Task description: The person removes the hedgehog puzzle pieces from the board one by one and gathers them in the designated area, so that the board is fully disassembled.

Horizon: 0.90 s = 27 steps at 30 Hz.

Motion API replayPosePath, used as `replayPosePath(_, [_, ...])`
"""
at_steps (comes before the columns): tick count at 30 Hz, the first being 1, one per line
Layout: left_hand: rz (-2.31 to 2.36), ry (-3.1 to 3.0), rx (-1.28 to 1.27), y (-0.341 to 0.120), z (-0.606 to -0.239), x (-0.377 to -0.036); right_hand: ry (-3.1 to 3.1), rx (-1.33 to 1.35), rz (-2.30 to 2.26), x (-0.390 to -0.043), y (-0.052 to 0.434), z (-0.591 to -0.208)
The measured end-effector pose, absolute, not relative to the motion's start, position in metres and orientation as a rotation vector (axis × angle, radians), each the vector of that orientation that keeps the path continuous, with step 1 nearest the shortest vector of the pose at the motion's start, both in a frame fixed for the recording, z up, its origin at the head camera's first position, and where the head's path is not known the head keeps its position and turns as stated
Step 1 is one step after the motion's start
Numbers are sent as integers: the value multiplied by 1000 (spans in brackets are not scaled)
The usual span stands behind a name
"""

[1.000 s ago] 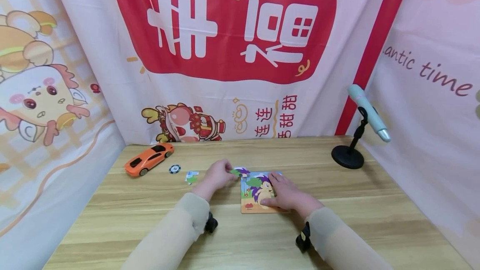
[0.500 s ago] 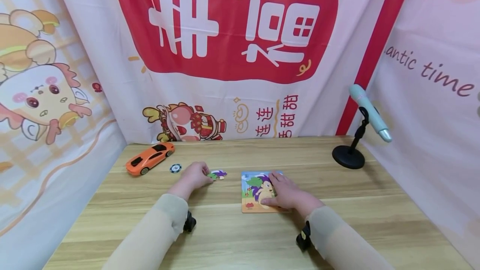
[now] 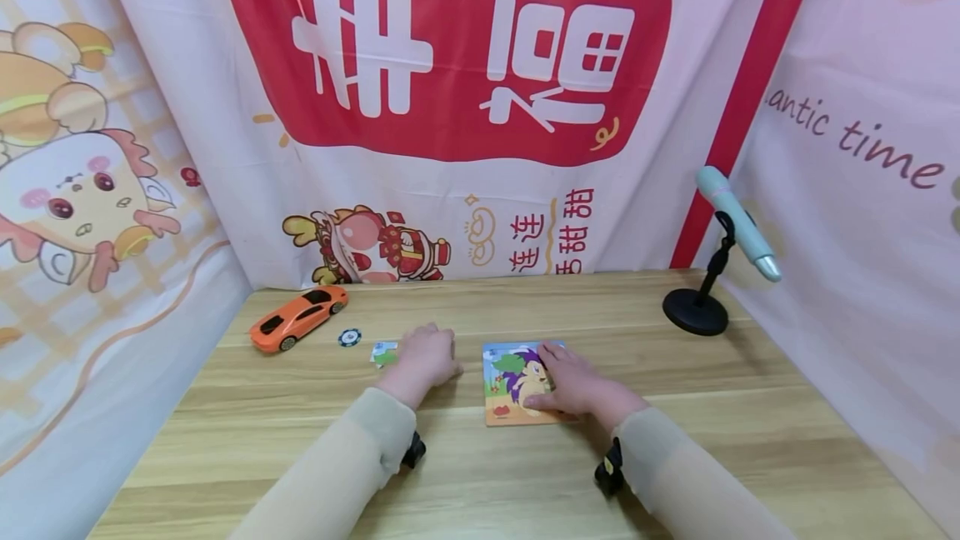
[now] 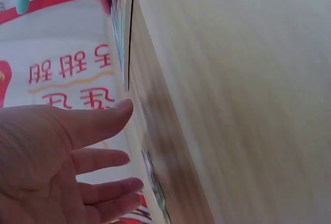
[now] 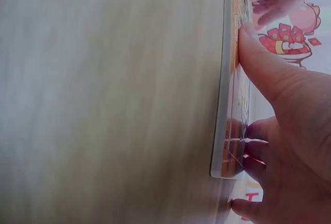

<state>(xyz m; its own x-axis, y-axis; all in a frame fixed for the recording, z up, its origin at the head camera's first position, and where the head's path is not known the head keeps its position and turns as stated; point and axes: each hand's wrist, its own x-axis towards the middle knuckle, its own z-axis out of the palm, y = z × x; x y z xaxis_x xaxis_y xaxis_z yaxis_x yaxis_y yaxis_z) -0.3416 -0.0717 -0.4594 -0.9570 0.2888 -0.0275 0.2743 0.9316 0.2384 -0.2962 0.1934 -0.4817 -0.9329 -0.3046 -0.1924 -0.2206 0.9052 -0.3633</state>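
The puzzle board (image 3: pixel 497 394), with a purple-spined hedgehog picture, lies flat on the table. My right hand (image 3: pixel 577 383) rests across its right part, thumb and fingers spread; in the right wrist view, the board's edge (image 5: pixel 223 105) runs under the thumb. Left of the board my left hand (image 3: pixel 429 358) hovers low over the table, apart from the board. Its fingers reach out loosely in the left wrist view, with nothing seen between them. Just left of it lie light-blue and green puzzle pieces (image 3: pixel 384 352). The purple-patterned piece is out of sight, perhaps hidden by the hand.
At the back left of the wooden table (image 3: pixel 480 482) stand an orange toy car (image 3: pixel 298 319) and a round blue-and-white chip (image 3: pixel 349 337). A mint microphone (image 3: pixel 738 223) leans on a black stand (image 3: pixel 696 312) at the back right. Printed cloths enclose the table.
My left hand carried a purple-and-green piece from beside the board leftward to the loose pieces, let it go, then moved slightly right. My right hand has stayed on the board.
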Motion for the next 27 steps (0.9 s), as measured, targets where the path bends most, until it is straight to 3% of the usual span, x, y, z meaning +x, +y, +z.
replayPosePath(9, [374,2800,971,-21,-456,-319,2838,-363,-493,-303,217,-481])
replayPosePath(16, [203,2736,988,15,-460,-311,2828,-481,-537,-307,229,-484])
replayPosePath(27, [260,2764,864,27,-459,-314,2795,-477,-572,-310,266,-485])
